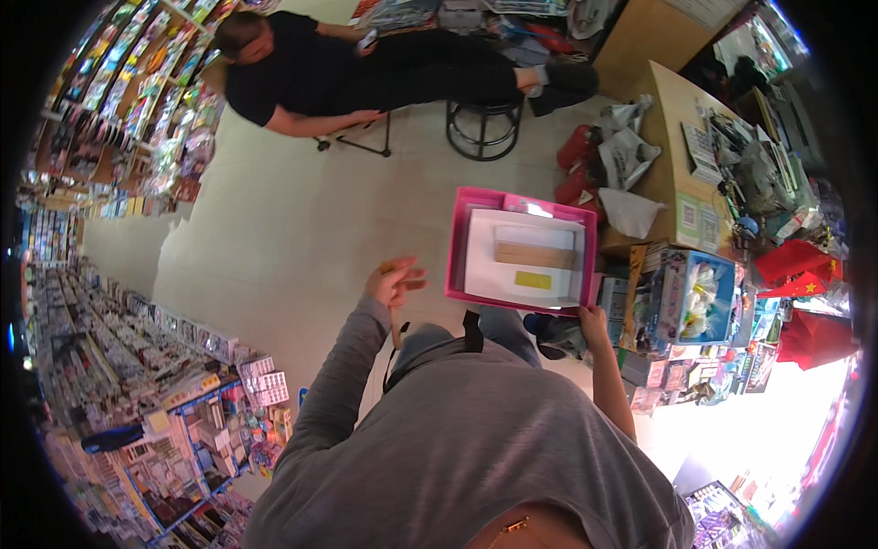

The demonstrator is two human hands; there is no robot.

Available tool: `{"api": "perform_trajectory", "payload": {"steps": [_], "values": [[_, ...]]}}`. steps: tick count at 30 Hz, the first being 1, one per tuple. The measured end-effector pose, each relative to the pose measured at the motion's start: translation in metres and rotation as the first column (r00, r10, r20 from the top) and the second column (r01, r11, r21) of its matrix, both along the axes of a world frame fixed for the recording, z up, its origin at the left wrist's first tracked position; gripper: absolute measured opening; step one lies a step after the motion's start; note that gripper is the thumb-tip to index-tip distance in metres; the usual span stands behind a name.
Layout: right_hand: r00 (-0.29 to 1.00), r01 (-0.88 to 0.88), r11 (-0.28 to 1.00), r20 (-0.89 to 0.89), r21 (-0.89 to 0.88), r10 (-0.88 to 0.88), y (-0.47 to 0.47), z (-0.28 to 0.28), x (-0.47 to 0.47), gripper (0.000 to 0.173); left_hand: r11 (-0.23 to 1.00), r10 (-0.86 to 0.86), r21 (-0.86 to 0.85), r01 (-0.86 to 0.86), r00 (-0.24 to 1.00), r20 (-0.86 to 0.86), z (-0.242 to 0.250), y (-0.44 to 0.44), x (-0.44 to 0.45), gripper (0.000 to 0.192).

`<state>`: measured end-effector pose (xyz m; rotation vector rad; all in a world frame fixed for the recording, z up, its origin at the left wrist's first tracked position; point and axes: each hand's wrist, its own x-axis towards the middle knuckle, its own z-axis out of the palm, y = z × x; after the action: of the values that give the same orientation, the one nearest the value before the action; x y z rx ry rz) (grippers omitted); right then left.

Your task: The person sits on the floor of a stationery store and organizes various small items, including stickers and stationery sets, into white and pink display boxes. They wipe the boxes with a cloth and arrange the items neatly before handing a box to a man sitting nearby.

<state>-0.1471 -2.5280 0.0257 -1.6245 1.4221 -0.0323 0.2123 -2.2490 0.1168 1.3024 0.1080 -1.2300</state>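
My right hand (594,325) grips the near right corner of an open pink box (452,257), which is held out in front of me. Inside it lies a white insert (480,257) with a tan, oblong piece (534,254) and a small yellow rectangle (533,279). A pink piece with a shiny patch shows along the far inner wall. Left of the box, my left hand (396,283) is in the air, apart from it, slightly blurred, with its fingers spread. A narrow tan strip (396,329) shows just below that hand; what it belongs to is unclear.
A person (309,68) sits beyond, legs across a round black stool (483,130), holding a phone (368,40). Right are a cluttered wooden counter (662,158), red fire extinguishers (575,147), white bags (627,161) and a blue box (720,302). Packed merchandise shelves (137,343) line the left.
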Motion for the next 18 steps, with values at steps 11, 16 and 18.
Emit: {"api": "perform_trajectory", "payload": {"steps": [11,16,18], "values": [[0.991,-0.114,0.992,-0.079,-0.053,0.109,-0.104,-0.033,0.037,0.032,0.834,0.014,0.526,-0.167,0.959,0.283,-0.091,-0.018,-0.01,0.045],[0.994,-0.092,0.996,-0.056,0.017,0.093,-0.131,-0.051,0.066,0.033,0.833,-0.074,0.553,-0.031,0.983,0.167,-0.098,-0.037,0.001,0.044],[0.994,-0.075,0.994,-0.07,0.078,0.08,-0.143,-0.055,0.086,0.033,0.855,-0.087,0.519,0.012,0.989,0.121,-0.102,-0.05,0.01,0.042]]}}
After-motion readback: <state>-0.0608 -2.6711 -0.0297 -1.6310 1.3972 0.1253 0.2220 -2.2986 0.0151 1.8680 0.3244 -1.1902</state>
